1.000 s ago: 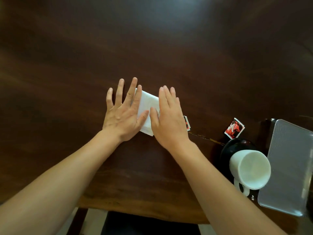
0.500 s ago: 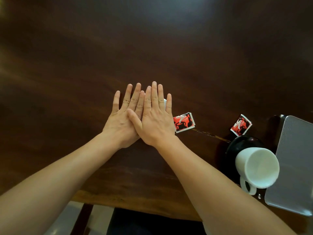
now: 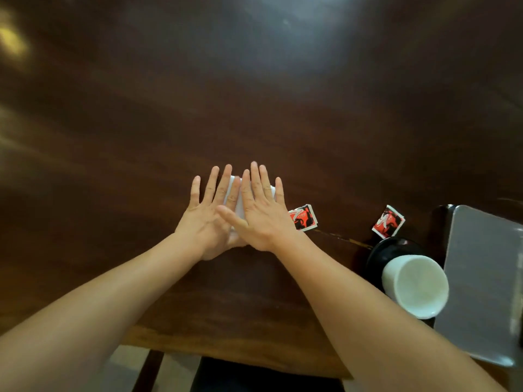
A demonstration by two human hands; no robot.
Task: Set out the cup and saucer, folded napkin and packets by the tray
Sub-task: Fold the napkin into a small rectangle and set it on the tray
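My left hand (image 3: 208,216) and my right hand (image 3: 261,213) lie flat, palms down, on a white folded napkin (image 3: 240,206) in the middle of the dark wooden table (image 3: 254,108). The right thumb crosses over the left hand. Only slivers of napkin show between the fingers. A red and black packet (image 3: 303,217) lies just right of my right hand. A second packet (image 3: 387,221) lies further right, beyond the black saucer (image 3: 386,250). A white cup (image 3: 416,287) stands on that saucer beside the grey tray (image 3: 484,278).
The table's near edge (image 3: 240,352) runs below my forearms, with floor and a dark chair seat under it. The tray reaches the right border of the view.
My hands came together over the napkin, covering it almost fully, then spread slightly. The packet near my right hand became fully uncovered.
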